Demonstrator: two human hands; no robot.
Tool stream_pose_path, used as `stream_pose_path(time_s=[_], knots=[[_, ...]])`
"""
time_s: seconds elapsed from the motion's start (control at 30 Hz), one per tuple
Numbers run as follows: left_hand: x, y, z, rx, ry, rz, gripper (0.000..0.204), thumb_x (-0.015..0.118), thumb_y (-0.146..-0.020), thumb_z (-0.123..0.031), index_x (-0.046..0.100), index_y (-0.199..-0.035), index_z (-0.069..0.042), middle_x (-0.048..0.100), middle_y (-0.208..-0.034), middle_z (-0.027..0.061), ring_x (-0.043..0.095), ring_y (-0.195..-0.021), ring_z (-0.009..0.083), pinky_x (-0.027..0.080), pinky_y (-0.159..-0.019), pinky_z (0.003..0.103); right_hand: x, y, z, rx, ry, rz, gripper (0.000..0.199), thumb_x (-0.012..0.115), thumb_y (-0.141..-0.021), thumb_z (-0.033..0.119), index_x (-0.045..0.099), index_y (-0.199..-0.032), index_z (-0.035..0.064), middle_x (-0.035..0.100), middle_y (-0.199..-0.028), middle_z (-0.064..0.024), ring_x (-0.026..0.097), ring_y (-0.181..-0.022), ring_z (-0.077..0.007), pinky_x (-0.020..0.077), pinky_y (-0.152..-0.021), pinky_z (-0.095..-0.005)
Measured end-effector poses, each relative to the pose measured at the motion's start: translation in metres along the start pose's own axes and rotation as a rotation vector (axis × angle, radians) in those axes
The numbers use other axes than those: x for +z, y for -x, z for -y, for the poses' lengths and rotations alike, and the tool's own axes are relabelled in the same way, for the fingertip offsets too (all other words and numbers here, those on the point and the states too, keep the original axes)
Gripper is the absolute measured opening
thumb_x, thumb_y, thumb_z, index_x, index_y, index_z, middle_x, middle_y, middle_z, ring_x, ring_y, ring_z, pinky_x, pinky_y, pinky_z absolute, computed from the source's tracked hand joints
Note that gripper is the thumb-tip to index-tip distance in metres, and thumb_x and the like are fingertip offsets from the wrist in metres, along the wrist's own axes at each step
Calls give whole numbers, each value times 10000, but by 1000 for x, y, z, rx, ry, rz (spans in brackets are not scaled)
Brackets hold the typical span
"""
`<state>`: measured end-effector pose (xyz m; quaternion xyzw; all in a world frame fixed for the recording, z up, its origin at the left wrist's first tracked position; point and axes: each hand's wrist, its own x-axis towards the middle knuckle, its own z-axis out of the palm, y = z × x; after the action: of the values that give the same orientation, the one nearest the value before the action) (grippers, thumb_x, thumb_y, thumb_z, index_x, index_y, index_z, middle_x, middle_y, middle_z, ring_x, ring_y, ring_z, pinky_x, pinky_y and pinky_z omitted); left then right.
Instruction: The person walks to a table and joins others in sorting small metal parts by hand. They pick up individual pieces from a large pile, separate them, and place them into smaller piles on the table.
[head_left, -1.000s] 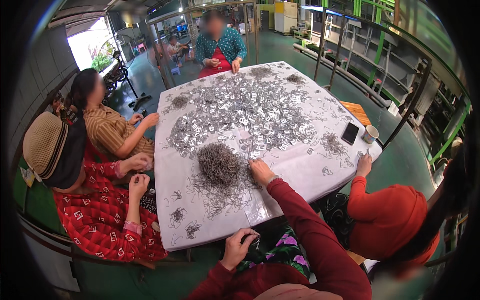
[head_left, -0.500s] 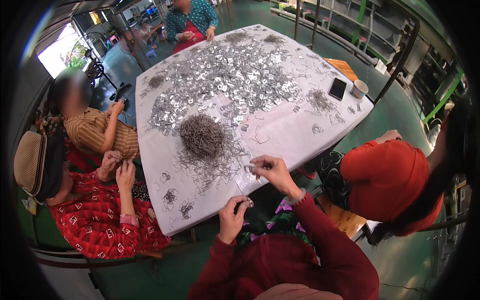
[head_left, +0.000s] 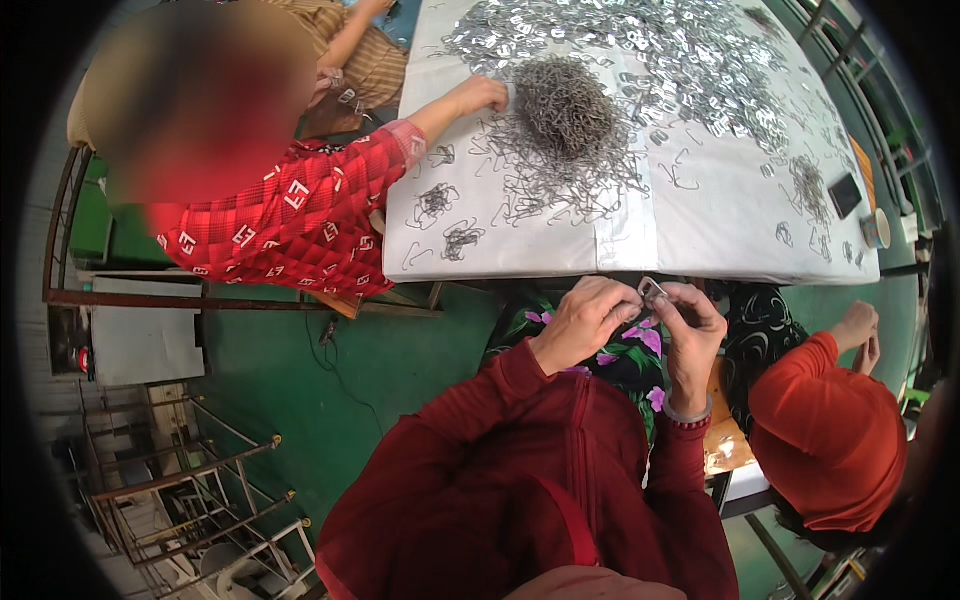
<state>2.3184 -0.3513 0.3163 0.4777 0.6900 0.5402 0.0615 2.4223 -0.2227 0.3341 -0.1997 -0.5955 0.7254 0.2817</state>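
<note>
My hands meet over my lap, just off the near edge of the white-covered table (head_left: 720,235). Between thumb and fingers, my right hand (head_left: 692,325) pinches a small silver metal buckle (head_left: 649,290). Close against it is my left hand (head_left: 585,318), its fingertips closed together; whatever they grip is too small to make out. A tangled mound of bent wire hooks (head_left: 568,108) stands on the table beyond, with loose wire hooks (head_left: 560,195) scattered around it. Farther back spreads a broad heap of flat silver buckles (head_left: 690,75).
At left, a co-worker in a red patterned shirt (head_left: 290,220) stretches an arm over the table. Someone in an orange-red top (head_left: 825,430) sits at my right. A phone (head_left: 845,196) and a cup (head_left: 876,230) are near the right corner. Metal frames (head_left: 190,480) stand lower left.
My right hand has come back from the table edge to meet my left over my lap. The view has swung down and left. The red-shirted co-worker's hand now reaches onto the table.
</note>
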Motion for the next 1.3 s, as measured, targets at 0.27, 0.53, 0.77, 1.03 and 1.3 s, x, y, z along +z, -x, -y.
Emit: stream_pose_path(time_s=[0.27,0.53,0.77,1.03,1.3], knots=[[-31,-15,56,-310,-102,-166,153,621,-849,-122,643,-955,-13,653,-880,134,644,-782,236,493,-689,333,0,-4,1,-16,-19,19,145,634,-763,-131,649,-885,-55,615,-855,-89,581,-649,-113,465,-574,-213],[-38,-35,142,-177,-713,-46,107,603,-817,-94,568,-834,6,555,-829,176,567,-803,351,470,-691,436,0,-4,8,-17,-8,38,145,625,-760,-141,653,-871,-53,621,-871,-97,594,-667,-121,487,-587,-215],[-51,-40,139,-187,-554,-92,88,486,-877,-48,519,-927,16,543,-881,209,541,-851,390,439,-728,475,-1,-6,12,3,-30,43,136,624,-765,-139,647,-870,-55,625,-854,-89,593,-661,-117,489,-600,-216],[-61,-54,35,-393,168,6,121,580,-882,-68,583,-953,30,627,-902,110,617,-874,162,504,-744,284,2,-3,9,42,0,39,164,637,-764,-126,643,-908,-48,637,-828,-76,588,-657,-106,481,-599,-212],[-14,-29,-10,30,116,21,131,653,-802,-27,589,-916,-29,575,-1046,97,572,-964,222,477,-808,314,7,-7,-2,48,-99,-60,147,646,-771,-109,620,-902,-46,640,-832,-81,591,-664,-102,492,-602,-215]])
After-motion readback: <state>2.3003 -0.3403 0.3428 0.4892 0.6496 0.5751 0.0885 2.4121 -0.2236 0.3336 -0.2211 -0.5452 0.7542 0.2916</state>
